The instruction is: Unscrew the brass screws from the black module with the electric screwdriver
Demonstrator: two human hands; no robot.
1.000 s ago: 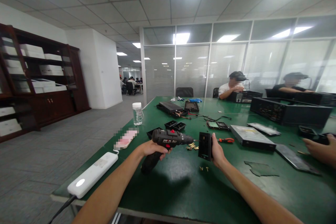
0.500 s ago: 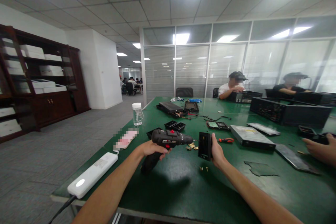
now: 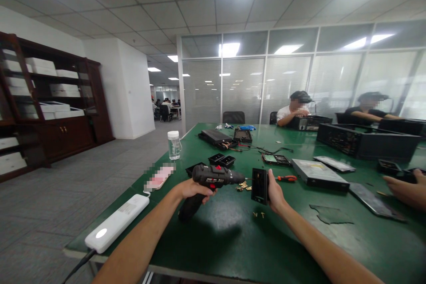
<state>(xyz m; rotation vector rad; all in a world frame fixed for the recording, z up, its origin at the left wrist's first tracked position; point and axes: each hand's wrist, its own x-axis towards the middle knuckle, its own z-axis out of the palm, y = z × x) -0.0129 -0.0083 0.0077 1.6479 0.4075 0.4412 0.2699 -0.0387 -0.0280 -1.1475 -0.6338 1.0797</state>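
Observation:
My left hand [image 3: 196, 190] is wrapped round the grip of a black cordless drill [image 3: 216, 175] with red buttons. The drill points right, its bit reaching a small black rectangular box [image 3: 260, 185] with a hollow face. Fingers of my right hand [image 3: 275, 191] hold that box upright by its right side, above the table. Below and behind the bit lie small brass-coloured metal pieces [image 3: 244, 186], and a few screws [image 3: 258, 215] rest under the box. More black boxes [image 3: 222, 159] like it sit behind the drill. An orange-handled screwdriver [image 3: 286, 178] lies just beyond my right hand.
On the green table [image 3: 213, 244] are a white power strip [image 3: 118, 222], a phone [image 3: 161, 176], a clear bottle [image 3: 174, 145], an optical drive [image 3: 319, 174], a flat metal panel [image 3: 376, 202] and computer cases [image 3: 368, 140]. Another person's hand [image 3: 408, 188] is at the right; two people sit across.
My hands, the drill and the black box stay almost exactly where they were. Across the table, the person at far right has shifted their arms slightly.

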